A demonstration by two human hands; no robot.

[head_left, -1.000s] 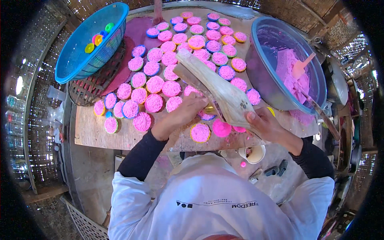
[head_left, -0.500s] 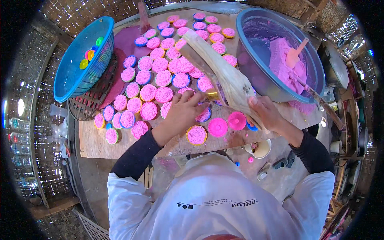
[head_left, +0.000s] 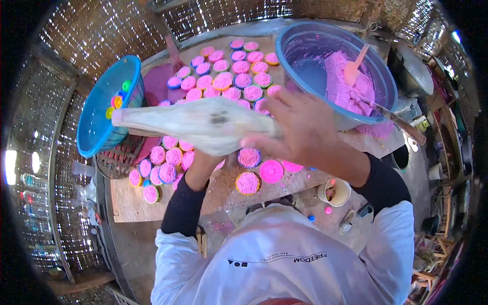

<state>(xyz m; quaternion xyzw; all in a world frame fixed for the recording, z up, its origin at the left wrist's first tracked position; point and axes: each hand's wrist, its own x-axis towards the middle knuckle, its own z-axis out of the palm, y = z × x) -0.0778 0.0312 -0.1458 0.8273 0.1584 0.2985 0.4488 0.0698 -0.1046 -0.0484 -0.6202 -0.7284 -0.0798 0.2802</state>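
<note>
A long whitish piping bag [head_left: 203, 124] lies crosswise, lifted high above the board, its thin end pointing left. My right hand [head_left: 300, 132] is shut on its right end. My left hand [head_left: 199, 163] comes up under the bag's thick middle; the bag hides its fingers. Below the bag, several small coloured cups with pink filling [head_left: 247, 183] stand near the front of the wooden board [head_left: 152, 208]. Many more filled cups [head_left: 239, 81] cover the far part of the board.
A big blue basin [head_left: 305, 35] with pink batter and a pink spatula [head_left: 353, 68] stands at the right, a metal tool [head_left: 396, 119] leaning on it. At the left a blue basket [head_left: 96, 127] holds coloured cups. A white cup [head_left: 335, 192] sits low at the right. Woven walls surround.
Both hands have risen from the cups at the board's front. The piping bag has swung up from a slant to lie level, close to the camera.
</note>
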